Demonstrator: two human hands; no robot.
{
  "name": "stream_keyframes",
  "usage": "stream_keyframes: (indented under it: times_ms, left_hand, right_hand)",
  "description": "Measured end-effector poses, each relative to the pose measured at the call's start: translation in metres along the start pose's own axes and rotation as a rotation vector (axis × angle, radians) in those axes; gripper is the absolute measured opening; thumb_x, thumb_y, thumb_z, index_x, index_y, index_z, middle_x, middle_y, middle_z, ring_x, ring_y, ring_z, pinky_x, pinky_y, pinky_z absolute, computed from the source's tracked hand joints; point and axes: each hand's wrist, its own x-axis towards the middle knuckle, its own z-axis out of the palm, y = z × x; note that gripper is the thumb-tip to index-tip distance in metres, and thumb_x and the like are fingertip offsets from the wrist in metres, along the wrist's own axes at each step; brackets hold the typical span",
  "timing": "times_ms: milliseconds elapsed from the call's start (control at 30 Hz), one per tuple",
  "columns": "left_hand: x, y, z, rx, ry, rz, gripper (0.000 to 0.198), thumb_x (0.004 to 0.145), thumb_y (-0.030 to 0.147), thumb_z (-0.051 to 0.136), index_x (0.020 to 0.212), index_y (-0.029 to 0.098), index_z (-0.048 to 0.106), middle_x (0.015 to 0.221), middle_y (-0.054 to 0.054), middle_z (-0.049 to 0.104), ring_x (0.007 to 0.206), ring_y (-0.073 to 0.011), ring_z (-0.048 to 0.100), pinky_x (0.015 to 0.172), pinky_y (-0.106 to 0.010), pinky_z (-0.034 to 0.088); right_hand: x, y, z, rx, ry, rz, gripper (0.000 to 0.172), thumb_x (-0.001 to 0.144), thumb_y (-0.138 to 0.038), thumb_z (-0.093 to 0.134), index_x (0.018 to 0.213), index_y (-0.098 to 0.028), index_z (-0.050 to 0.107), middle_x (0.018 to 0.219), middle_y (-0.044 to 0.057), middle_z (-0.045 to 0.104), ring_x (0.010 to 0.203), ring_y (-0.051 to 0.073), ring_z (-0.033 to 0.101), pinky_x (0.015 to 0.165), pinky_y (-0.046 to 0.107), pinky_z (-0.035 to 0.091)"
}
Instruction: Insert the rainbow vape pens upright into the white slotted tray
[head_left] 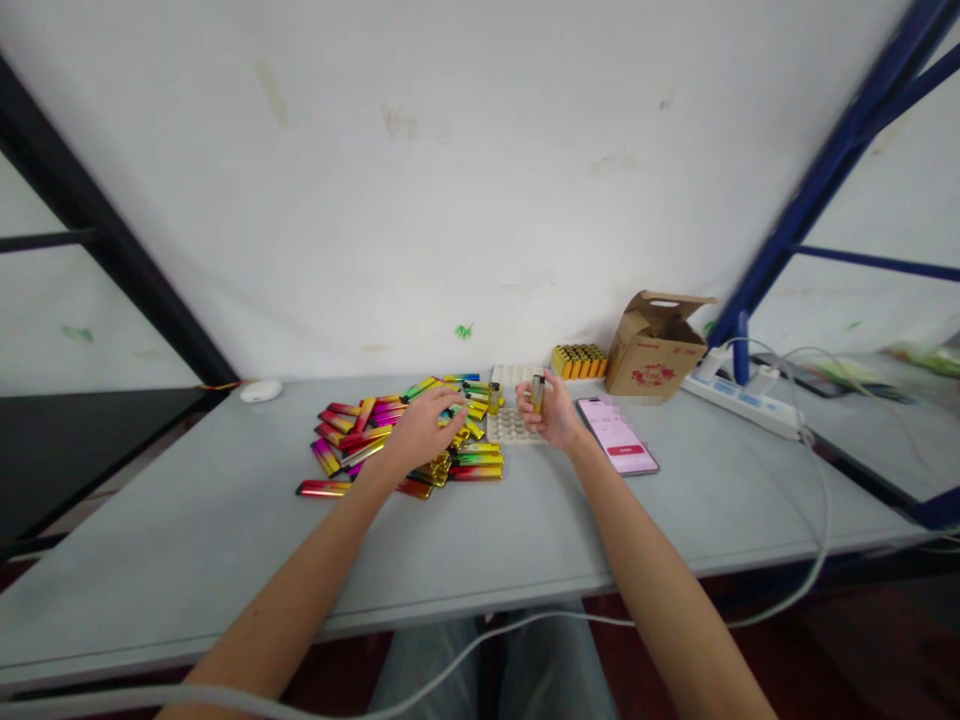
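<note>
My left hand is over a pile of shiny metallic tube casings in red, gold, green and purple. Its thumb and fingers are apart, with a greenish casing showing between them. Upright in the fingers of my right hand is a small cylinder with a dark top and a yellowish lower part. Between the hands lies a pale tray with round holes. Another small yellowish cylinder stands at the tray's left edge.
Behind my right hand stand a block of yellow cylinders and an open cardboard box. A phone lies right of that hand. Farther right is a power strip; its white cable hangs over the table edge. A white case sits back left.
</note>
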Motion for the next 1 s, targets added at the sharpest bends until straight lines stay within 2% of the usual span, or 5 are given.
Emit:
stream_keyframes:
  times_ms: [100,233,400,633,1000]
  left_hand:
    - [0.002,-0.005,0.005,0.011,0.069,-0.001,0.024,0.093,0.030,0.046,0.091,0.018,0.067,0.097,-0.009,0.072,0.095,-0.0222,0.065,0.090,-0.040,0.052]
    - [-0.006,-0.010,0.006,0.076,0.135,0.014,0.026,0.093,0.029,0.045,0.085,0.018,0.066,0.088,-0.008,0.073,0.085,-0.0218,0.066,0.082,-0.038,0.054]
    - [-0.011,-0.007,0.006,0.103,0.107,0.007,0.023,0.092,0.028,0.048,0.081,0.018,0.066,0.085,-0.007,0.073,0.082,-0.0207,0.067,0.079,-0.035,0.054]
    - [-0.011,0.003,0.010,0.104,0.058,0.007,0.025,0.092,0.027,0.046,0.077,0.019,0.065,0.084,-0.007,0.072,0.081,-0.0200,0.067,0.078,-0.034,0.053]
    - [-0.009,-0.006,0.004,0.076,0.093,-0.035,0.026,0.092,0.029,0.045,0.078,0.019,0.065,0.082,-0.006,0.072,0.080,-0.0197,0.066,0.079,-0.035,0.054]
  right_hand:
    - [-0.003,-0.002,0.001,0.089,-0.063,0.055,0.043,0.082,-0.062,0.038,0.069,-0.021,0.042,0.049,-0.007,0.032,0.038,0.006,0.019,0.035,0.016,0.010]
    - [-0.001,0.000,0.002,0.103,-0.058,0.098,0.042,0.083,-0.059,0.034,0.062,-0.022,0.033,0.046,-0.008,0.023,0.038,0.007,0.014,0.035,0.017,0.011]
    - [0.002,0.004,0.007,0.020,-0.038,0.137,0.035,0.081,-0.051,0.033,0.061,-0.023,0.031,0.047,-0.009,0.021,0.040,0.007,0.011,0.036,0.017,0.009]
    - [0.001,0.008,0.022,-0.046,0.041,0.106,0.026,0.080,-0.043,0.033,0.063,-0.023,0.031,0.048,-0.009,0.022,0.039,0.007,0.011,0.036,0.018,0.007]
    - [0.001,0.007,0.027,-0.018,0.187,0.059,0.025,0.083,-0.042,0.032,0.067,-0.023,0.030,0.049,-0.010,0.019,0.039,0.007,0.011,0.036,0.017,0.009]
